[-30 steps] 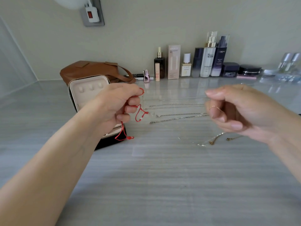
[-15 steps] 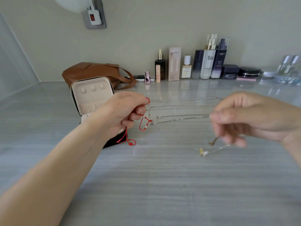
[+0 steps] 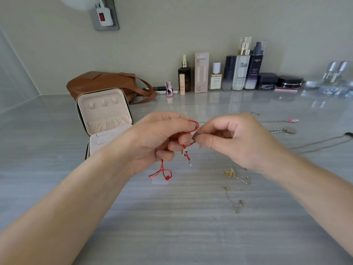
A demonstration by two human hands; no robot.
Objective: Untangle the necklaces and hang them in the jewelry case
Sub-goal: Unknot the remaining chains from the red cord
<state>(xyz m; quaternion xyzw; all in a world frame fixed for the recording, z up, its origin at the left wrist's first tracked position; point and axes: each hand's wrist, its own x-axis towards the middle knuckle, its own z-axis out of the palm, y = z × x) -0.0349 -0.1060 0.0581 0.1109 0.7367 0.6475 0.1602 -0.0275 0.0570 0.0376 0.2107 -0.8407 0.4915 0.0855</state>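
At centre frame, the left hand [image 3: 158, 139] gripped a red cord necklace [image 3: 193, 122] and the right hand [image 3: 236, 143] pinched it beside the knot, the open jewelry case [image 3: 105, 111] standing at left; pulling hard could, by appearances, have cinched the tangle tighter.

Thin red cord [image 3: 188, 144]: matt, fibrous, knotted. Case [image 3: 104, 119] lined in soft pale cloth, velvety, gathered at the pocket; metal zip teeth along the rim, dark shell outside. Behind the case, bag [image 3: 99, 81] in smooth brown leather with a dull sheen. Table [image 3: 172, 226] in grey streaked stone or laminate, smooth, glossier right of the case toward the wall. Right of the case, gold chains [image 3: 228, 173], fine shiny metal; farther back, silver chains [image 3: 273, 121], likewise bright. Far right of the case, bottles [image 3: 242, 69] in glossy glass or plastic; jars [image 3: 289, 82] in shiny black.
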